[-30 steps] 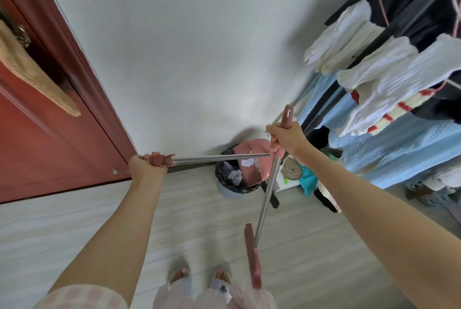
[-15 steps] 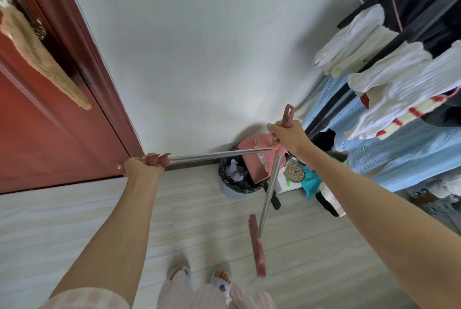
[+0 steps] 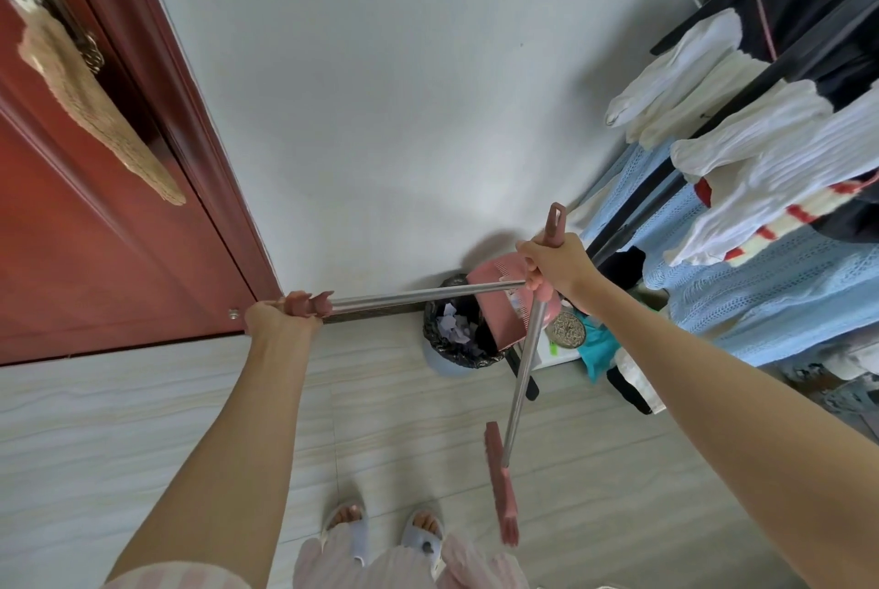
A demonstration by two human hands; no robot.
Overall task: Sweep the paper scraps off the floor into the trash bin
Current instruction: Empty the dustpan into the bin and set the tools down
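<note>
Holding tight, the fingers (image 3: 533, 275) of the right hand (image 3: 554, 266) curl around the pink top of the broom handle (image 3: 523, 367). The fingers of the left hand (image 3: 280, 313) curl around the pink end of the dustpan handle (image 3: 423, 293). That silver handle runs to the right, out to the pink dustpan (image 3: 504, 308). The dustpan is tipped up on its side over the trash bin (image 3: 459, 331), and its lower edge is at the bin's right rim. The bin has a black bag in it and stands on the floor (image 3: 142, 422) by the far wall (image 3: 380, 89). White and pale paper scraps (image 3: 454, 327) lie inside the bin.

The broom handle slants down from the right hand to the pink broom head (image 3: 500, 484). The head is near the person's 2 feet in pale slippers (image 3: 349, 526), a little to their right.

A red door (image 3: 71, 232) is on the left, with a tan woven thing (image 3: 95, 113) hanging on it. On the right, white and blue clothes (image 3: 761, 208) hang on a dark rack (image 3: 713, 113). A round patterned thing (image 3: 566, 329) and a teal cloth (image 3: 597, 346) sit low on the right of the bin.
</note>
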